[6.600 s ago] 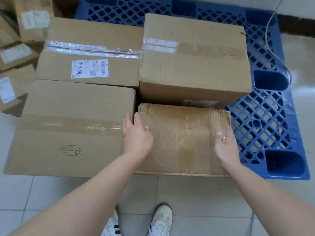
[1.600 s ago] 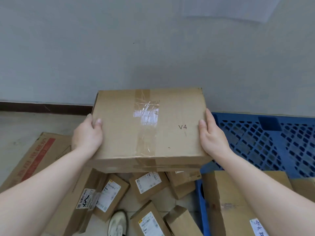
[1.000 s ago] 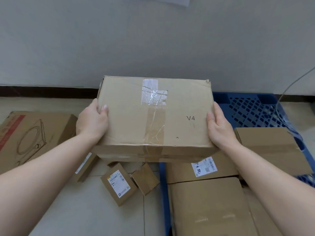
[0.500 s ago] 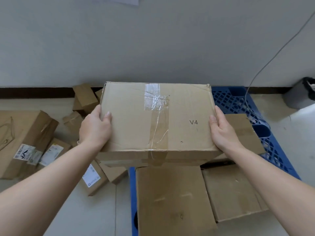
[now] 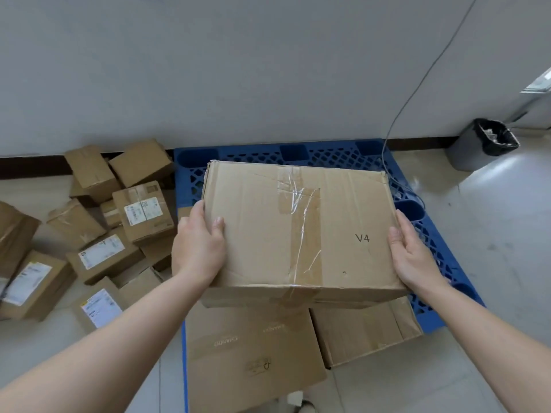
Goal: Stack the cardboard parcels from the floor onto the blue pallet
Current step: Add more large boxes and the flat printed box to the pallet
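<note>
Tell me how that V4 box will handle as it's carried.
The box probably isn't heavy: left hand and right hand hold it by the sides alone. Creased top and a crushed corner suggest soft cardboard that may flex.

We face a plain pale grey wall point(image 5: 268, 70) with a dark skirting board point(image 5: 29, 165) along its foot; a thin grey cable point(image 5: 423, 73) hangs down it at the right. The floor point(image 5: 492, 248) is laid with large pale glossy tiles and shines brightest at the right; there, near the wall, we see a grey waste bin point(image 5: 466, 150) lined with a black bag; above it, a bright strip point(image 5: 540, 83) may be a window.
</note>
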A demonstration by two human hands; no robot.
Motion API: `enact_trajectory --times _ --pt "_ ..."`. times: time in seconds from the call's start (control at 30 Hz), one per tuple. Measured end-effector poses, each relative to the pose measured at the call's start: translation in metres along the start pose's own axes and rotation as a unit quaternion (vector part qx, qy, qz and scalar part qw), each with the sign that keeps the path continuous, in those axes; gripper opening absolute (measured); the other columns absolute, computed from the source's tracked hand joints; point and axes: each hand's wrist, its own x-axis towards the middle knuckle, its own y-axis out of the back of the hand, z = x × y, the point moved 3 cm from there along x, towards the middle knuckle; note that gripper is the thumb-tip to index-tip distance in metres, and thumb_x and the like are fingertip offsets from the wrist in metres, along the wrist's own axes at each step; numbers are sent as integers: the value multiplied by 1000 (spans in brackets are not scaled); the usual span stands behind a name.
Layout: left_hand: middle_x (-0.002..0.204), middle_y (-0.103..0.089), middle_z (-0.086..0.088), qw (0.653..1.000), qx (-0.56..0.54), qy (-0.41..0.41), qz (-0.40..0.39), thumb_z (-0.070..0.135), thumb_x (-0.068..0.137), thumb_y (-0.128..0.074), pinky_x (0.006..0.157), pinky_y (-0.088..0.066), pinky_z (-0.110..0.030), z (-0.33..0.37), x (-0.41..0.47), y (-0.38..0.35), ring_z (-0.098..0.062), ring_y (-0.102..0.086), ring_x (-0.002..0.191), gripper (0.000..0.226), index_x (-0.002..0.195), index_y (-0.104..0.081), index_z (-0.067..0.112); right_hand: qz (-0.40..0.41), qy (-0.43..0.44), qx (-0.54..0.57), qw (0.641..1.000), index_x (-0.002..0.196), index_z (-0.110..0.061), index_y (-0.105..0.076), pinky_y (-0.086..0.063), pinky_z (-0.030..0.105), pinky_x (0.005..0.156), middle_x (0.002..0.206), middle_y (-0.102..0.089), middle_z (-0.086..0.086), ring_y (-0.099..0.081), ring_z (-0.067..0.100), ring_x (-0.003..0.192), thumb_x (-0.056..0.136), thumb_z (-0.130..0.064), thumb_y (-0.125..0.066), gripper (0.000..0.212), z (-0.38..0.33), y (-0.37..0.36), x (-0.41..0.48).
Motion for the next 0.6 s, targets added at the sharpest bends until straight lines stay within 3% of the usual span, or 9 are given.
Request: enact_trajectory --times 0.23,0.6 --pt "141 -41 -11 999 4 33 -11 36 98 -41 101 -37 -44 21 -35 -61 -29 -43 127 53 148 -26 23 -18 -22 1 1000 150 -30 -10 -19 32 112 154 -20 -11 -24 14 140 100 -38 -31 54 58 36 12" --pt "140 -42 -13 995 -16 95 -9 31 97 -45 104 -33 -43 41 -101 -161 -31 -41 127 52 147 -30 21 -56 -69 -30 996 148 -38 -15 -27 41 111 150 -31 -10 -33 19 136 100 -40 -32 51 157 93 38"
